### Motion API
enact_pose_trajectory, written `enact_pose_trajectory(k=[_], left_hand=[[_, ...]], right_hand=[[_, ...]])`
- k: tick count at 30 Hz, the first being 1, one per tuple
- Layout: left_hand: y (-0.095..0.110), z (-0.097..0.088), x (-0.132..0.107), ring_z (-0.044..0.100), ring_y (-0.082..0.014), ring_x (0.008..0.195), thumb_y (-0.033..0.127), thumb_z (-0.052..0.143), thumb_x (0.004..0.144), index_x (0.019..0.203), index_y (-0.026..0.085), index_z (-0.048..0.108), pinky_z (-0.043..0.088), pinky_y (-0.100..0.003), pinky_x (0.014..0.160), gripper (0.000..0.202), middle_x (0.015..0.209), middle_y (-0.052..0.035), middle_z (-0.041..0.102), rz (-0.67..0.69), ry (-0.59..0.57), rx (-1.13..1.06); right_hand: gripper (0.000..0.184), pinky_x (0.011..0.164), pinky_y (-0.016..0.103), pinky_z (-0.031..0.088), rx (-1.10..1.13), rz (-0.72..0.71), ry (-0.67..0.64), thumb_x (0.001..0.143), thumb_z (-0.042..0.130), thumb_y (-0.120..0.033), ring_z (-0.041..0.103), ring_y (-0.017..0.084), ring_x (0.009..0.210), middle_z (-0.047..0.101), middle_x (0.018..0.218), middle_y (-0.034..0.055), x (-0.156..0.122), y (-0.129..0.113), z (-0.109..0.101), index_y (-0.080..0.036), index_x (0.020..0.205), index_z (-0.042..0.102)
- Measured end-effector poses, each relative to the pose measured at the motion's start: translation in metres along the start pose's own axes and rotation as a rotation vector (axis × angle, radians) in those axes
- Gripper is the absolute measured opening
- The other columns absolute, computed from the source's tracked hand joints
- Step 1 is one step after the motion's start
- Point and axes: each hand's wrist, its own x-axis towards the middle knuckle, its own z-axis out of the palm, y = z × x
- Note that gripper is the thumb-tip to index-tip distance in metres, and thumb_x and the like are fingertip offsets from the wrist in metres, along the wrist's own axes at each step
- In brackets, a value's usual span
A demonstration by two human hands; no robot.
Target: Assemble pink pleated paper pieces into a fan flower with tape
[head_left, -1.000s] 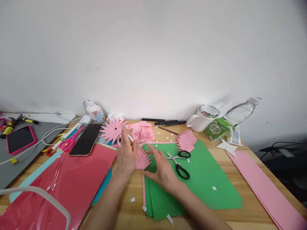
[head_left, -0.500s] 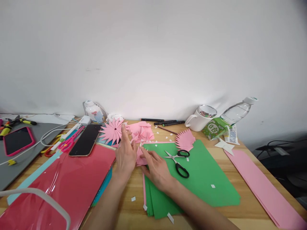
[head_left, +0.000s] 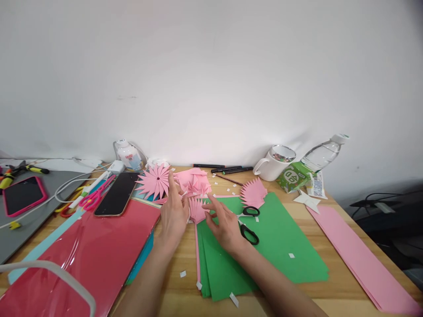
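Note:
A small pink folded paper fan with pointed tips lies spread between my two hands. My left hand grips its left side, the index finger stretched upward and the thumb hidden. At the fan's right edge, the fingertips of my right hand pinch the paper. Under my right hand is a stack of green paper. Black-handled scissors lie on that stack, their blades partly covered by my right hand. A round pink paper flower is just beyond my left hand, beside more pink folded pieces.
Another pink fan lies behind the scissors. Markers, a white mug, a green box and a water bottle stand along the back. Pink strips lie right; red sheets and a phone left.
The pink fan has opened wider, its pleats now showing. My right hand has moved slightly right, over the scissors' blades. My left hand has hardly moved.

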Motion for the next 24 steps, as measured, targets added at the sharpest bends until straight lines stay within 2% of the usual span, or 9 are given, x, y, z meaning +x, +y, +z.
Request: enact_pose_trajectory(k=[2,5,8,11,13,16,18,22,24], left_hand=[[0.0,0.001,0.0,0.065,-0.0191,0.073,0.014,0.048,0.084,0.15,0.017,0.005,0.048,-0.026,0.057,0.078,0.088,-0.0064,0.064,0.002,0.057,-0.074],[0.003,0.001,-0.001,0.063,-0.0181,0.076,0.013,0.046,0.084,0.15,0.019,0.005,0.049,-0.026,0.06,0.077,0.09,-0.0062,0.061,-0.015,0.099,-0.157],[0.005,0.001,-0.001,0.061,-0.0168,0.071,0.013,0.047,0.084,0.149,0.02,0.005,0.048,-0.026,0.057,0.078,0.09,-0.006,0.061,-0.036,0.089,-0.225],[0.007,0.001,-0.002,0.06,-0.0152,0.066,0.015,0.049,0.085,0.149,0.021,0.008,0.048,-0.025,0.055,0.076,0.091,-0.0061,0.061,-0.066,0.117,-0.313],[0.008,0.001,-0.003,0.059,-0.0135,0.062,0.018,0.049,0.085,0.148,0.021,0.009,0.048,-0.024,0.053,0.075,0.094,-0.0069,0.061,-0.103,0.136,-0.372],[0.01,0.0,-0.004,0.058,-0.0115,0.056,0.022,0.049,0.087,0.149,0.021,0.005,0.048,-0.024,0.05,0.076,0.095,-0.007,0.06,-0.185,0.143,-0.451],[0.011,-0.002,-0.004,0.058,-0.0106,0.054,0.026,0.049,0.088,0.149,0.021,0.003,0.049,-0.024,0.051,0.077,0.095,-0.006,0.059,-0.231,0.151,-0.5],[0.013,-0.002,-0.002,0.061,-0.0104,0.058,0.034,0.054,0.087,0.149,0.023,0.005,0.052,-0.026,0.059,0.08,0.095,-0.004,0.057,-0.303,0.144,-0.567],[0.014,0.0,0.0,0.064,-0.0116,0.066,0.036,0.062,0.082,0.148,0.023,0.006,0.053,-0.028,0.066,0.087,0.096,-0.0035,0.056,-0.389,0.129,-0.672]], right_hand=[[0.076,0.059,0.029,0.058,-0.009,0.056,-0.06,0.087,0.053,-0.014,0.067,0.021,0.084,0.073,0.096,0.0056,-0.001,-0.002,-0.001,-0.022,0.15,0.011],[0.087,0.062,0.033,0.059,-0.041,0.03,-0.153,0.084,0.057,-0.014,0.064,0.024,0.093,0.072,0.101,0.0061,-0.003,-0.004,0.0,-0.022,0.151,0.002],[0.084,0.063,0.032,0.059,-0.074,-0.059,-0.225,0.087,0.051,-0.011,0.065,0.024,0.094,0.073,0.097,0.0059,-0.005,-0.003,0.004,-0.021,0.152,-0.003],[0.078,0.063,0.03,0.059,-0.124,-0.15,-0.286,0.09,0.045,-0.01,0.065,0.024,0.094,0.073,0.092,0.0084,-0.008,-0.001,0.009,-0.017,0.152,-0.002],[0.076,0.064,0.03,0.059,-0.147,-0.196,-0.304,0.092,0.041,-0.009,0.066,0.024,0.091,0.072,0.091,0.01,-0.009,0.0,0.012,-0.015,0.152,-0.006],[0.073,0.067,0.031,0.06,-0.129,-0.219,-0.238,0.094,0.035,-0.007,0.067,0.023,0.09,0.072,0.096,0.0112,-0.01,0.004,0.013,-0.015,0.151,-0.011],[0.072,0.068,0.031,0.061,-0.086,-0.197,-0.144,0.095,0.037,-0.008,0.068,0.022,0.092,0.073,0.101,0.0103,-0.009,0.008,0.011,-0.018,0.152,-0.007],[0.065,0.075,0.031,0.062,0.001,-0.136,0.052,0.095,0.046,-0.012,0.071,0.02,0.094,0.073,0.106,0.0082,-0.008,0.016,0.0,-0.024,0.15,0.015],[0.061,0.078,0.033,0.062,0.016,-0.119,0.126,0.093,0.051,-0.013,0.071,0.021,0.095,0.073,0.107,0.0085,-0.007,0.018,-0.007,-0.025,0.146,0.024]])
